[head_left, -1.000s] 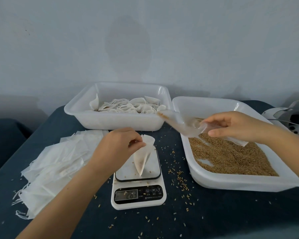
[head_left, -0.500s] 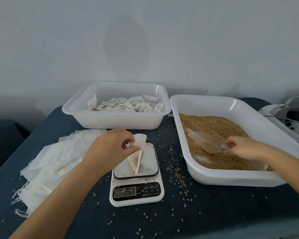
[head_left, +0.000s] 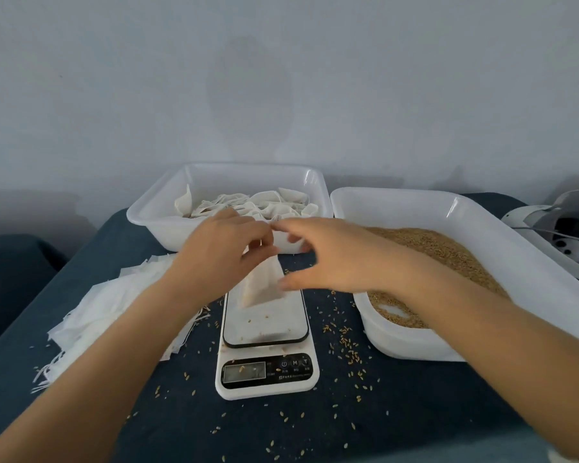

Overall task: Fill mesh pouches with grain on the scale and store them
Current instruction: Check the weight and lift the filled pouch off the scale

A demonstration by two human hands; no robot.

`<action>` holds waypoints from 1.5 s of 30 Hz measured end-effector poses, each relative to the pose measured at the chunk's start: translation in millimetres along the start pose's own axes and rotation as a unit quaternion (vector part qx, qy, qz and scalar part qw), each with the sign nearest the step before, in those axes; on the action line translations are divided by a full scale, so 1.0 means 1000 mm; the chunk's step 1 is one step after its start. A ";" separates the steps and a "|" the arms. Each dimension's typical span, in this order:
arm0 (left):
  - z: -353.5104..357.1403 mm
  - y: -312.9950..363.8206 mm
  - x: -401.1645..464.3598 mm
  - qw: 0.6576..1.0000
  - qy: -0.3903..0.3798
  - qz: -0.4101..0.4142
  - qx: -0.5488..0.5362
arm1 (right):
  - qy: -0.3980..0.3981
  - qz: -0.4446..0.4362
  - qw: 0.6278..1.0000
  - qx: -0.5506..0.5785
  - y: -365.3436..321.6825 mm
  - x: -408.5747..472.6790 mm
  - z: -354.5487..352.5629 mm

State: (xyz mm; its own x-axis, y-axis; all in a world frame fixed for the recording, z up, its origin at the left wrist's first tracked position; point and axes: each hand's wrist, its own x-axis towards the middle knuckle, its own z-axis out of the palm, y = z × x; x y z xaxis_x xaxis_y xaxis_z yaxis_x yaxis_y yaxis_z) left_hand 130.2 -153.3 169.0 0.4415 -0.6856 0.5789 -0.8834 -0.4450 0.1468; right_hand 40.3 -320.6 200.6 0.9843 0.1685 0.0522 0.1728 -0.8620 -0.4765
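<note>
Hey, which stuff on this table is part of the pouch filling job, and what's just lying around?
In use: white mesh pouch pinched by left hand; right hand; white digital scale; white grain tray; white tray of filled pouches; flat empty pouches.
Lying about: spilled grains; grey-white appliance.

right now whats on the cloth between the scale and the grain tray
In the head view, only loose spilled grains lie on the dark cloth between the scale and the grain tray; nothing else sits in that strip.

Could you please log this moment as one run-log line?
left hand: pinches pouch over scale | right hand: open, reaching to pouch | grain tray: right
</note>
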 end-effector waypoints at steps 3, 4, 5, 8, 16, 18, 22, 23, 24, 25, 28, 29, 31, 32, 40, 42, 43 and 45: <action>-0.010 -0.002 0.006 0.999 -0.003 -0.006 -0.049 | -0.004 -0.057 0.996 0.071 -0.006 0.038 0.002; -0.012 -0.004 0.007 0.997 -0.003 -0.016 -0.073 | -0.009 -0.067 0.994 0.090 -0.004 0.047 0.002; -0.013 -0.007 0.006 0.995 0.000 -0.026 -0.093 | -0.017 -0.074 0.992 0.098 -0.002 0.054 0.001; -0.011 -0.018 0.002 0.987 0.002 -0.083 -0.138 | -0.021 -0.079 0.993 0.090 0.009 0.069 0.004; 0.011 -0.049 0.001 0.938 -0.103 -0.215 -0.252 | -0.025 -0.020 0.988 0.151 0.039 0.087 0.025; 0.017 -0.053 0.005 0.949 -0.096 -0.201 -0.224 | 0.010 -0.010 0.990 0.139 0.044 0.090 0.030; 0.027 -0.056 0.003 0.972 -0.079 -0.164 -0.151 | 0.054 -0.001 0.995 0.087 0.055 0.088 0.043; 0.029 -0.054 -0.001 0.977 -0.079 -0.147 -0.135 | 0.047 -0.002 0.996 0.072 0.056 0.086 0.048; 0.032 -0.052 -0.007 0.980 -0.083 -0.130 -0.122 | 0.031 -0.004 0.998 0.049 0.057 0.083 0.053; 0.036 -0.049 -0.013 0.983 -0.089 -0.116 -0.114 | 0.006 -0.007 1.000 0.021 0.058 0.080 0.057; 0.044 -0.042 -0.034 0.984 -0.103 -0.092 -0.110 | -0.070 -0.013 0.995 -0.063 0.054 0.071 0.067; 0.046 -0.040 -0.040 0.984 -0.099 -0.090 -0.117 | -0.086 -0.014 0.993 -0.081 0.053 0.068 0.069; 0.048 -0.037 -0.049 0.983 -0.090 -0.088 -0.137 | -0.102 -0.022 0.989 -0.100 0.050 0.065 0.071; 0.049 -0.036 -0.052 0.981 -0.089 -0.089 -0.145 | -0.106 -0.025 0.989 -0.101 0.049 0.063 0.071; 0.057 -0.029 -0.070 0.968 -0.081 -0.137 -0.192 | -0.158 -0.007 0.987 -0.019 0.040 0.048 0.054; 0.056 -0.027 -0.072 0.964 -0.067 -0.152 -0.209 | -0.126 0.004 0.992 -0.008 0.038 0.041 0.052; 0.055 -0.025 -0.074 0.961 -0.056 -0.157 -0.220 | -0.090 0.007 0.996 -0.001 0.036 0.036 0.053; 0.053 -0.022 -0.081 0.954 -0.008 -0.172 -0.244 | 0.026 0.007 0.999 0.045 0.030 0.021 0.059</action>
State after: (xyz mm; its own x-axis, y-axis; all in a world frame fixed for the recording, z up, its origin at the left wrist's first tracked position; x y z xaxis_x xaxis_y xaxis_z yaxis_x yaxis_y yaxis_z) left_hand 122.2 -118.9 76.1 0.7175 -0.5580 0.4169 -0.6517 -0.3267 0.6845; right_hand 63.7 -314.7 135.5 0.9877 0.1292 0.0883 0.1565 -0.8176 -0.5541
